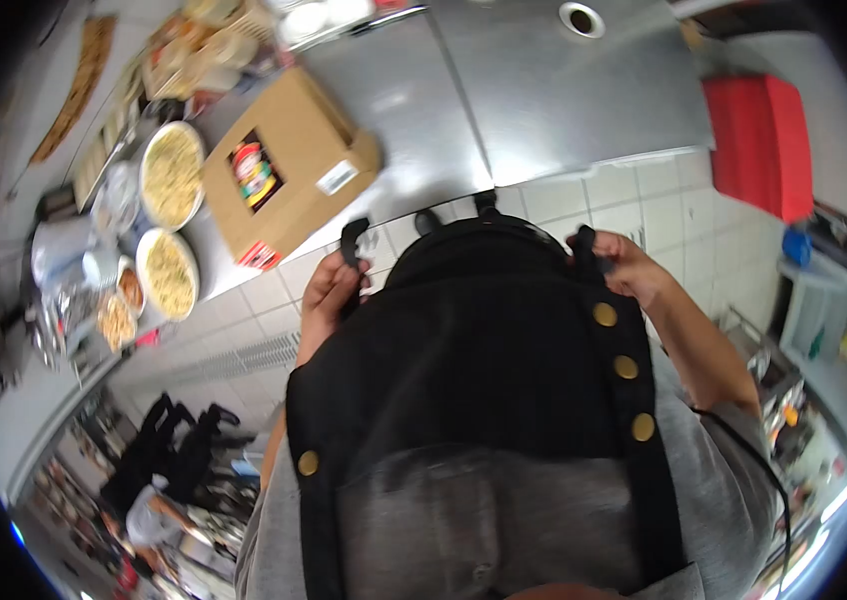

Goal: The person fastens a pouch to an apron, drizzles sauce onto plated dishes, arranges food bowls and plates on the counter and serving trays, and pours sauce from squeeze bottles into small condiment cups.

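Observation:
I wear a black apron with brass snaps over a grey shirt. At its left side, my left hand is closed around a black apron strap, whose end sticks up above the fingers. On the opposite side my right hand grips another black apron strap between thumb and fingers. Both hands are at about waist height, held out from the body. The steel counter lies just beyond them, and neither hand touches it.
On the steel counter lies a cardboard box. Left of it are two oval dishes of pale food, an upper dish and a lower dish. A red bin stands at right. Another person is behind at lower left.

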Tool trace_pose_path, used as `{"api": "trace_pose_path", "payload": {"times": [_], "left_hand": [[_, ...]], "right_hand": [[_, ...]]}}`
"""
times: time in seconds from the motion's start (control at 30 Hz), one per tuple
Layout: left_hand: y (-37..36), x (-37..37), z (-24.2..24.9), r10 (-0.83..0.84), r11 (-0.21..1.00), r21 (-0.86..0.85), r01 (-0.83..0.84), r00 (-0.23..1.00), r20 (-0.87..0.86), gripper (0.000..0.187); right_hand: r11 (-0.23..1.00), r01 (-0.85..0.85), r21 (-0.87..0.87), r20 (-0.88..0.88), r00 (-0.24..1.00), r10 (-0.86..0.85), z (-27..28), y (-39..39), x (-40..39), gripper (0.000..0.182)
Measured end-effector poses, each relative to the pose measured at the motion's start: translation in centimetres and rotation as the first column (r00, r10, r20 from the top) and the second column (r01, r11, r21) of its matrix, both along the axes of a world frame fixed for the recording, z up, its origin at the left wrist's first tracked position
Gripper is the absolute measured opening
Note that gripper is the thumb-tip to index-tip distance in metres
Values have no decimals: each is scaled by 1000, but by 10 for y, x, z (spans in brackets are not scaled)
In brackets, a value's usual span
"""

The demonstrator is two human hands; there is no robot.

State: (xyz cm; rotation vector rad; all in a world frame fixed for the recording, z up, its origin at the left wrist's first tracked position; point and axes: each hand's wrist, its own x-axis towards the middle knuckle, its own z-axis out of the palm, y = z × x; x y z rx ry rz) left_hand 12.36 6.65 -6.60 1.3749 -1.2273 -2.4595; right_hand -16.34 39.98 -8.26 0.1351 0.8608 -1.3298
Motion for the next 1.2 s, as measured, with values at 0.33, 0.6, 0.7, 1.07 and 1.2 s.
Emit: {"api": "trace_pose_path", "payload": {"times": [0.33, 0.6, 0.7, 1.07, 1.2], "left_hand": [[11, -33, 20, 142, 986, 102, -133, 986, -83, 36], [-3, -42, -3, 22, 997, -70, -33, 989, -147, 33], [-5, -59, 7, -14, 986, -169, -5, 994, -110, 35], [15, -93, 4, -223, 973, -89, 214, 969, -107, 38], [13, -94, -10, -237, 965, 54, 257, 940, -246, 40]], "right_hand": [[997, -13, 79, -247, 968, 32, 25, -34, 8, 47], [959, -115, 260, -735, 620, 273, 1, -49, 15, 14], [993, 6, 120, -882, 459, 104, -22, -45, 24, 13], [999, 18, 51, -199, 980, -7, 11, -75, -9, 36], [994, 97, 54, -150, 985, -88, 5, -84, 0, 29]]}}
